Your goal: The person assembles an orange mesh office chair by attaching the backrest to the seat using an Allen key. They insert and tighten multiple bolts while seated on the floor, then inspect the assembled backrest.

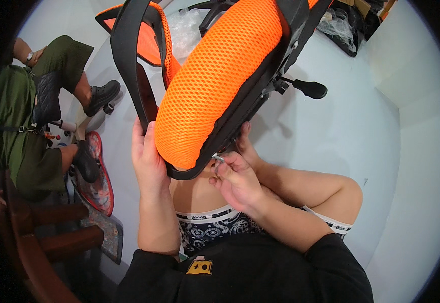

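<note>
Lying near a wall, a black bag is being topped with clear plastic. A yellow shirt emblem is being worn. Tilted above crossed legs, a black-framed orange mesh chair seat is being clamped at one corner by the left grip; a silver metal piece is being pinched at its edge by the right grip.

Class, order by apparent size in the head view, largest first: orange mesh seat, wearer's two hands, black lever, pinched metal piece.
1. Orange mesh seat
2. Left hand and right hand: too alike to rank
3. Black lever
4. Pinched metal piece
</note>
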Action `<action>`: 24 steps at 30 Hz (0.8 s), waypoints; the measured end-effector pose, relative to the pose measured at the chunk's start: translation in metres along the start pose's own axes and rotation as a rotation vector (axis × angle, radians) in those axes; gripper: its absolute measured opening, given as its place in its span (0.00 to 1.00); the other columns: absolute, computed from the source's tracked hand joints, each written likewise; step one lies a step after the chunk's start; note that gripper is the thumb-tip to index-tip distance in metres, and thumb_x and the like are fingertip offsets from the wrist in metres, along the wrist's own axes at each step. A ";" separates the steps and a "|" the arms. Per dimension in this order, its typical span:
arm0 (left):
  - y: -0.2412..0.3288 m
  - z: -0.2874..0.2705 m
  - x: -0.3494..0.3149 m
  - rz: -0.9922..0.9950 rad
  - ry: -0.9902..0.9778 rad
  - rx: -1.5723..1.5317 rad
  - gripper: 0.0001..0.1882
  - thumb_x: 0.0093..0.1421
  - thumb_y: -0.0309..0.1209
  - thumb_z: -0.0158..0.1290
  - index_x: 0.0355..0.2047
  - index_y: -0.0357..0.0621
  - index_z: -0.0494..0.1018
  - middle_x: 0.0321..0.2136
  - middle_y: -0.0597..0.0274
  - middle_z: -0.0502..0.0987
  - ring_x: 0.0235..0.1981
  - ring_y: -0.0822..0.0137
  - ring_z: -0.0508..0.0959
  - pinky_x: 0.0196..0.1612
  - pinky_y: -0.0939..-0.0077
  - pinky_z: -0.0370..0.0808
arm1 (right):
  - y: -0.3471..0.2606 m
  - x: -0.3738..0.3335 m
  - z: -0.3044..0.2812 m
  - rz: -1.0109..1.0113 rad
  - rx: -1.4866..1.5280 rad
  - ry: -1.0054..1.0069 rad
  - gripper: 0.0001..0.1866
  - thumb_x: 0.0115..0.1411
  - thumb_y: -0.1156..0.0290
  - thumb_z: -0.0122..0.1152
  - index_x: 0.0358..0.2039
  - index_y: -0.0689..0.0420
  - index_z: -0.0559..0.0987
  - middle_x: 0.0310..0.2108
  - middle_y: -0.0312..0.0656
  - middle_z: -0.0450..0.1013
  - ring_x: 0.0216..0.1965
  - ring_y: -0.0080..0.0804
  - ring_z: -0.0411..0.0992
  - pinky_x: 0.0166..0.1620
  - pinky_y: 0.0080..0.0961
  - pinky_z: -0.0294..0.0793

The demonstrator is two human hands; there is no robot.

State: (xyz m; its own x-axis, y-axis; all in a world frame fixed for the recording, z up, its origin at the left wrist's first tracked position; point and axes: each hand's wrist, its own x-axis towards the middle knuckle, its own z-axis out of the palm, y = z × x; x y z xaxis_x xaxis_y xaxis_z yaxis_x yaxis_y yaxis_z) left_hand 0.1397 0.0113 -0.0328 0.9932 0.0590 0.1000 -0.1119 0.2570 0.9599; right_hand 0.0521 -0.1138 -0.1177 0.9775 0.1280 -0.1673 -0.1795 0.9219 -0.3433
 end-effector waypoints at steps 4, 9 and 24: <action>0.003 0.004 -0.003 -0.015 -0.019 -0.069 0.16 0.64 0.28 0.38 0.50 0.35 0.59 0.41 0.58 0.71 0.40 0.72 0.72 0.43 0.78 0.70 | 0.005 0.001 0.006 -0.046 0.070 0.024 0.06 0.54 0.78 0.57 0.30 0.52 0.72 0.32 0.33 0.70 0.34 0.21 0.67 0.37 0.19 0.65; 0.001 0.010 -0.003 0.011 0.013 -0.060 0.16 0.64 0.29 0.37 0.51 0.35 0.58 0.39 0.59 0.72 0.38 0.73 0.73 0.41 0.79 0.70 | 0.007 0.006 0.004 -0.129 0.015 -0.099 0.07 0.53 0.80 0.57 0.27 0.54 0.70 0.31 0.34 0.69 0.34 0.21 0.67 0.38 0.17 0.65; -0.003 0.004 -0.004 0.015 0.044 -0.052 0.19 0.64 0.30 0.39 0.53 0.34 0.55 0.40 0.58 0.72 0.38 0.72 0.73 0.40 0.79 0.70 | -0.032 0.024 -0.004 -0.823 -1.219 -0.228 0.08 0.47 0.80 0.61 0.23 0.57 0.69 0.28 0.38 0.67 0.32 0.28 0.67 0.37 0.22 0.68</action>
State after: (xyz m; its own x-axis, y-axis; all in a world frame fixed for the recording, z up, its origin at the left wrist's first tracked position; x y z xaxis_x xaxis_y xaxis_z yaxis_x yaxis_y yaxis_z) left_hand 0.1363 0.0060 -0.0351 0.9893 0.1051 0.1014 -0.1291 0.3058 0.9433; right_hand 0.0812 -0.1419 -0.1144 0.8232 -0.1051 0.5580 0.5510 -0.0894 -0.8297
